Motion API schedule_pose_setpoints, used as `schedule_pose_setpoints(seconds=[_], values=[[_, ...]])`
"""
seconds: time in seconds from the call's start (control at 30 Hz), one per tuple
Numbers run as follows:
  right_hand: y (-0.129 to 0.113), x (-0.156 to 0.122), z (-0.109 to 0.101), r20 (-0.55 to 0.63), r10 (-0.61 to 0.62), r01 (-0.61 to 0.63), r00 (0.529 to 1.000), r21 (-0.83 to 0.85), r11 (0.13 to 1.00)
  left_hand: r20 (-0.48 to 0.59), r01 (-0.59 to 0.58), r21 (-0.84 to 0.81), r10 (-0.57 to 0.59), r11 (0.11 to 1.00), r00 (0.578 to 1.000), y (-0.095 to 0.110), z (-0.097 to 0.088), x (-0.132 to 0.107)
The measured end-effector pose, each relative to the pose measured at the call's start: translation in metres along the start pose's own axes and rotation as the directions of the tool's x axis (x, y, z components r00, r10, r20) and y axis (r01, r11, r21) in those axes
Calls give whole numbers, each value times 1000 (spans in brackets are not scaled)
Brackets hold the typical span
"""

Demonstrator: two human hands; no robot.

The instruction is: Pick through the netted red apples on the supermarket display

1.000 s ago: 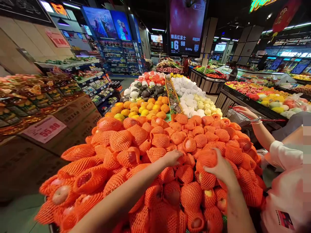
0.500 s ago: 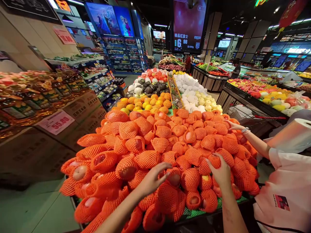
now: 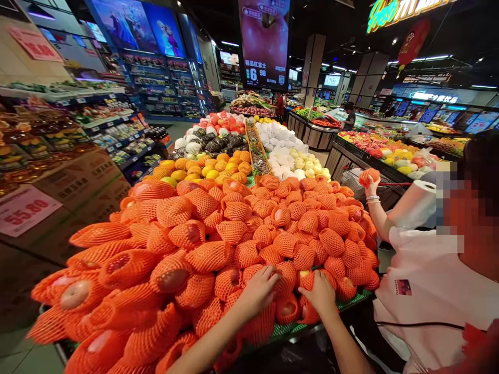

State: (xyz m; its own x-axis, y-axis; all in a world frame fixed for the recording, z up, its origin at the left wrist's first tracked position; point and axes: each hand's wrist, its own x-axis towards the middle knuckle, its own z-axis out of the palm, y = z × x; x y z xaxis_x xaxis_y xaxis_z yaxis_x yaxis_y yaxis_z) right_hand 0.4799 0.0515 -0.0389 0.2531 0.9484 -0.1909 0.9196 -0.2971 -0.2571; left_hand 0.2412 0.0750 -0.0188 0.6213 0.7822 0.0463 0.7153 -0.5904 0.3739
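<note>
A large pile of apples in orange foam nets (image 3: 234, 231) lies before me. My left hand (image 3: 260, 290) is over the front of the pile, palm down. Its fingers are apart and bent a little, the tips touching a netted apple (image 3: 287, 278). To its right, my right hand (image 3: 322, 297) has its thumb and fingers around another netted apple (image 3: 305, 279), which still sits in the pile. A yellowish patch of its skin shows through the net opening. Below the two hands lies a further netted apple (image 3: 287, 308).
On the right, a person in a pale shirt (image 3: 432, 280) holds up a netted apple (image 3: 368, 177) beside a plastic bag roll (image 3: 415, 203). Green mesh (image 3: 286, 330) lines the stand's front edge. Oranges (image 3: 187, 169) and white-wrapped fruit (image 3: 278, 139) lie behind; boxes (image 3: 81, 187) stand left.
My view has turned right. My right hand has left one netted apple and come down and closer to my left hand. The other person has lifted a netted apple off the pile.
</note>
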Motion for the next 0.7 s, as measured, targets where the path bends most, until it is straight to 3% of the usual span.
schedule_pose_setpoints(seconds=[0.17, 0.27, 0.43, 0.57, 0.7], values=[[-6, 20, 7, 19, -27, 27, 999, 7, 1000, 97, -167, 38, 162, 985, 982, 16, 11, 31], [-4, 23, 16, 8, -61, 61, 998, 52, 997, 129, -222, 70, 212, 973, 969, 8, 19, 32], [10, 16, 24, -49, -106, 114, 993, 205, 972, 72, -290, 179, 281, 940, 957, -9, 31, 23], [37, 11, 14, -94, -156, 181, 983, 439, 880, 49, -219, 79, 215, 973, 975, 1, 20, 20], [61, 1, 1, -240, -17, 182, 971, 686, 704, 7, -95, -119, 96, 988, 995, 23, -6, 15]])
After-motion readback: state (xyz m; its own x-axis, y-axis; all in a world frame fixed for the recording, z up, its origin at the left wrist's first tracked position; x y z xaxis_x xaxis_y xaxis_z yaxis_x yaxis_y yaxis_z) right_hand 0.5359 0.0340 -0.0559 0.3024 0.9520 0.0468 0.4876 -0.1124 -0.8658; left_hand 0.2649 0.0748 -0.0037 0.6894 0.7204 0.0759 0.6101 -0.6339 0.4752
